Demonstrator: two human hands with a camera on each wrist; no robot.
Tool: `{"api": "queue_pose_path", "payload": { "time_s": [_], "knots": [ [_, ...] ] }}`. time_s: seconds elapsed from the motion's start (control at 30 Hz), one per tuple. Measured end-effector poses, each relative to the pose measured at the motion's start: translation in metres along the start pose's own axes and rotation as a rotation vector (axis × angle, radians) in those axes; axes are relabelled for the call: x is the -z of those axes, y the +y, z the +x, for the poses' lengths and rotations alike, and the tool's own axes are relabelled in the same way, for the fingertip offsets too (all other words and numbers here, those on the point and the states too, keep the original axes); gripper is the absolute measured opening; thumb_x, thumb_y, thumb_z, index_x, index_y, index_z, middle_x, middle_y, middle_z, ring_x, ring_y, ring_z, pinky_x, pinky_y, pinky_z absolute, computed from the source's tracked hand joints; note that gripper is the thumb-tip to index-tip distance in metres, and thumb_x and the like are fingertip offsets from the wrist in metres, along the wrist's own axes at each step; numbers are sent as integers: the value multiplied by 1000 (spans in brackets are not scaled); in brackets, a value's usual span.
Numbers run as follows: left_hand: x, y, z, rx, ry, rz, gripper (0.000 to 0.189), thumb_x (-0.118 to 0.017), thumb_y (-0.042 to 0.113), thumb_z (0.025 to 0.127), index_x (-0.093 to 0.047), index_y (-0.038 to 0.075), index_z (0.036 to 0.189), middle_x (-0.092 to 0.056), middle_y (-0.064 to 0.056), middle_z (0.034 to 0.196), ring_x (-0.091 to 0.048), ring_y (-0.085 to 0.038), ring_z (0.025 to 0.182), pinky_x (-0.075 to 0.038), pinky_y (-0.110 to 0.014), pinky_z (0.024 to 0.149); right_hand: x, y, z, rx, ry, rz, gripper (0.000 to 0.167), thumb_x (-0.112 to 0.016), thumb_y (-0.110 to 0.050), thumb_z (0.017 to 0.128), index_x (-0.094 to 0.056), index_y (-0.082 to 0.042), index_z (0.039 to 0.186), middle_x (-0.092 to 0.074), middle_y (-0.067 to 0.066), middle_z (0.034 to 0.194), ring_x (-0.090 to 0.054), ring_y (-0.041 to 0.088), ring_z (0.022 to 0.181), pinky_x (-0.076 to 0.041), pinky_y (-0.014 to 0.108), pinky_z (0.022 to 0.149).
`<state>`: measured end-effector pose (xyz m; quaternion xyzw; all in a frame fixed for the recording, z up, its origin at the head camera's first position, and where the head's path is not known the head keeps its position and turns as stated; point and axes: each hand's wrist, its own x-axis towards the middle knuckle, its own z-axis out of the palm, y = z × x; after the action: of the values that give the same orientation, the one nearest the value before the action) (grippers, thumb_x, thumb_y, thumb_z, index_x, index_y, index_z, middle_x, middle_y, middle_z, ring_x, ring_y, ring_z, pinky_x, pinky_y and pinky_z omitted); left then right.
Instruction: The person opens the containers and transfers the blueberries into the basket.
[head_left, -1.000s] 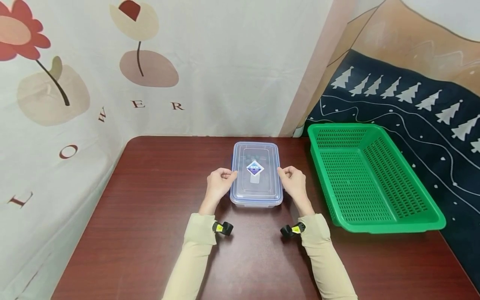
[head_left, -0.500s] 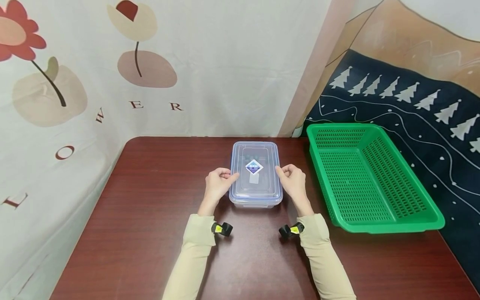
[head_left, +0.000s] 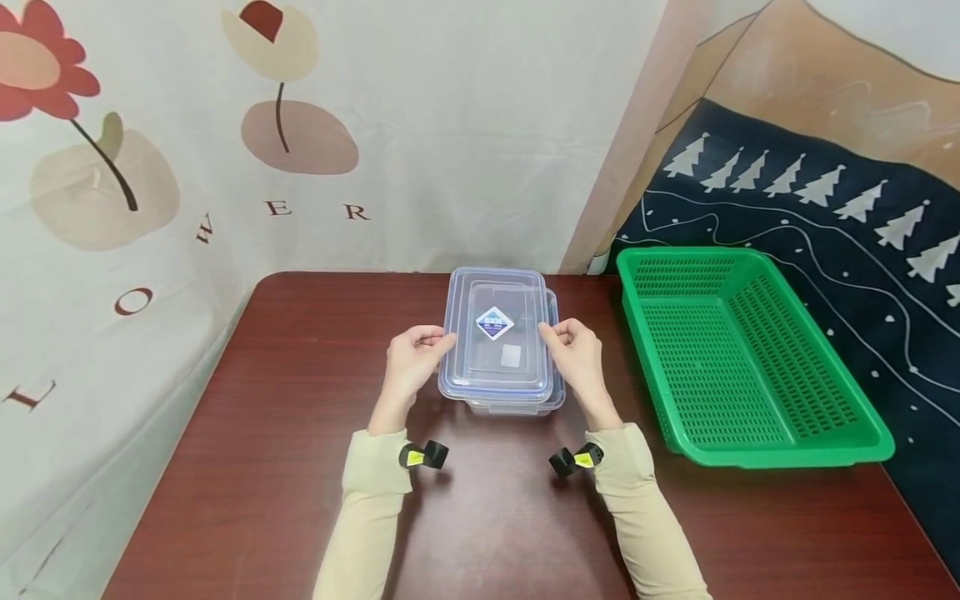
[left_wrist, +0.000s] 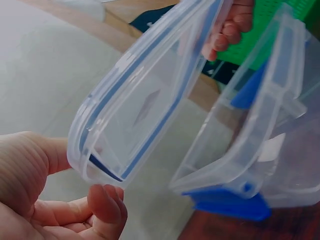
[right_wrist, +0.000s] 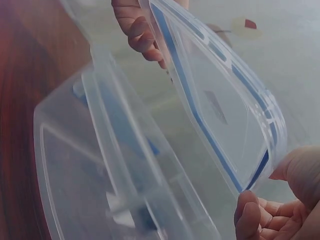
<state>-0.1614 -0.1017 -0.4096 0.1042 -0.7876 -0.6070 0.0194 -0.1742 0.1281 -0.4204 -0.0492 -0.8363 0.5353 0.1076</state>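
Above the surface (head_left: 300, 433), the left hand's (head_left: 411, 362) grip pinches the clear lid (head_left: 480, 367), now lifted off and shifted leftward, so the box (head_left: 517, 409) below stands unsealed; a pale patch (left_wrist: 272, 146) shows through its wall, other contents unclear. The right hand (head_left: 577, 358) pinches the lid's right edge. Farther right, the green basket (head_left: 780, 457) shows its slotted bottom.

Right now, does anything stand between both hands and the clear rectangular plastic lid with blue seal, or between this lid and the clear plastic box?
Nothing visible: the left hand and right hand pinch the lid, and the wrist views show only open space between it and the box.
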Motion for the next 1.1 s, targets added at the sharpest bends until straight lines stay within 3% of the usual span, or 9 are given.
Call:
{"api": "queue_pose_path", "payload": {
  "time_s": [0.07,0.27,0.47,0.57,0.7,0.8,1.0,1.1],
  "knots": [
    [8,1,0,16,-10,-43,29,-70,16,83,-65,-3,105,-65,-12,87,-57,-8,60,-58,-34,60,-5,-3,0,-3,-21,32,22,-67,-20,86,-60,-1,78,-54,1,55,-47,12,40,-40,17,37],
    [34,-2,0,37,-4,-102,29,-67,10,85,-63,-7,108,-64,-2,79,-55,-6,55,-53,-22,53,-22,-13,-4,4,-92,106,22,-68,-19,85,-59,-1,77,-54,2,52,-54,29,43,-39,17,36],
    [59,-6,-2,42,3,-90,31,-66,8,85,-60,-9,110,-63,7,74,-55,-3,56,-50,-19,51,-39,-21,-10,6,-179,153,20,-67,-18,86,-59,-1,79,-54,2,53,-50,16,40,-39,16,36],
    [71,-8,-4,46,4,-71,33,-66,10,86,-60,-10,111,-63,7,75,-56,-3,58,-50,-19,52,-48,-25,-13,2,-220,181,19,-67,-16,86,-59,0,81,-55,4,54,-50,11,39,-44,19,37],
    [88,-12,-8,59,12,-33,35,-66,12,87,-59,-9,114,-62,10,76,-55,-3,60,-50,-19,54,-59,-33,-19,-2,-275,211,19,-69,-16,85,-60,1,83,-59,8,58,-51,7,40,-55,39,44],
    [101,-16,-13,70,19,0,36,-65,14,88,-58,-8,116,-61,13,75,-54,-3,60,-50,-20,55,-67,-39,-24,-1,-309,227,20,-70,-15,84,-59,2,84,-60,8,58,-51,6,39,-55,49,49],
    [124,-24,-24,85,36,41,41,-64,18,89,-56,-8,119,-59,17,74,-53,-3,61,-50,-21,57,-82,-49,-34,26,-375,224,20,-70,-13,84,-58,4,84,-61,9,60,-51,6,39,-54,34,42],
    [136,-28,-30,89,52,61,42,-64,19,89,-55,-9,119,-59,19,73,-53,-3,62,-50,-22,57,-89,-54,-40,32,-421,211,21,-70,-13,83,-58,4,85,-62,11,62,-52,6,40,-55,37,44]
  ]
}}
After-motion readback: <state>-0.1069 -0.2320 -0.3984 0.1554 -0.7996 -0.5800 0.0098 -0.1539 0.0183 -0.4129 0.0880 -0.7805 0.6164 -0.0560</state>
